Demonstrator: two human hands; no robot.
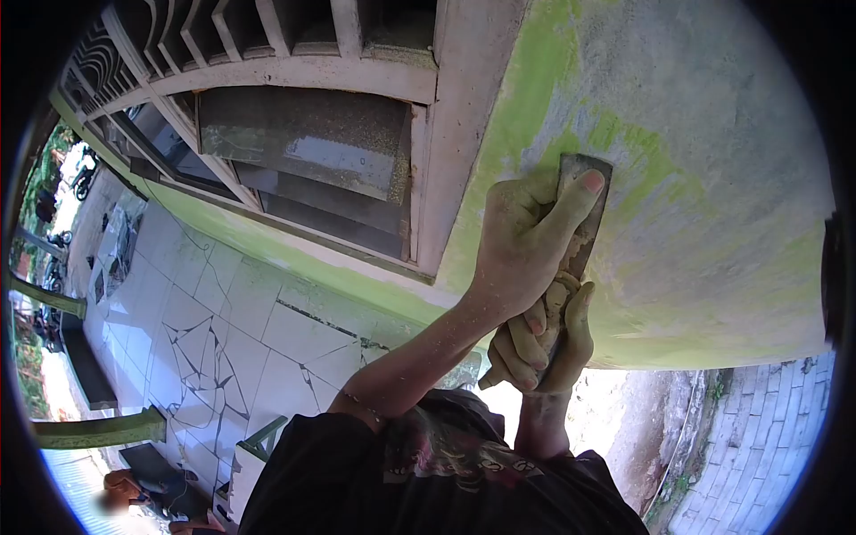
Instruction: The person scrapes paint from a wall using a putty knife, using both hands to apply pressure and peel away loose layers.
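A scraper with a long flat dark blade and a dusty, crusted lower part lies against the wall, its blade end pointing up. My left hand grips its upper part, thumb pressed flat along the blade near the tip. Below it, my right hand wraps round the handle, palm turned up, with the fingers curled over from the left. Most of the handle is hidden by my hands. Around the blade the wall shows patchy light green paint and bare grey-white areas.
A louvred window in a dusty white frame adjoins the wall on the left. Below is a tiled floor with cracked dark-lined patches. Another person is at the lower left. A paved path runs at the lower right.
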